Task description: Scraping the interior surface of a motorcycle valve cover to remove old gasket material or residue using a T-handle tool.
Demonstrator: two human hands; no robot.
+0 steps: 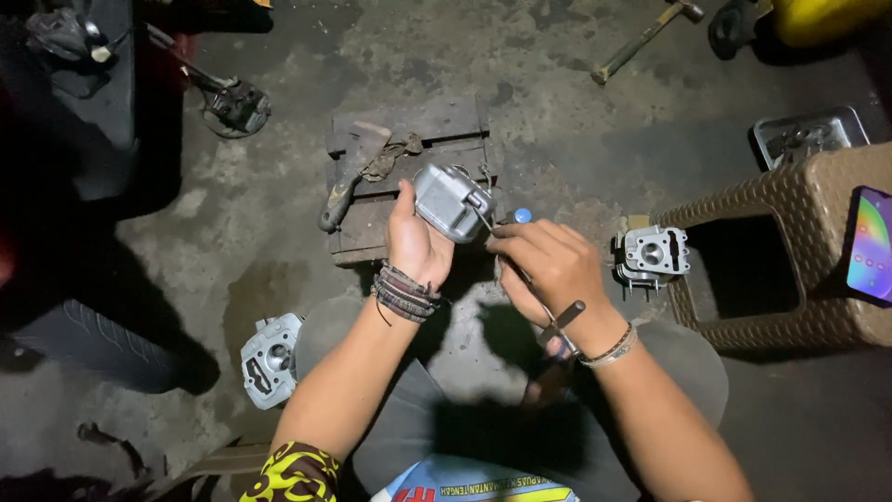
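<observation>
Both hands [415,244] [548,270] work a ribbed, grey cast-metal cylinder [451,202].

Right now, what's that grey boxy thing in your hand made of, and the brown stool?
The boxy part in the left hand looks like cast metal, probably aluminium: dull silver-grey with soft highlights. The stool looks like moulded plastic: tan, with a regular woven-basket pattern.
</observation>
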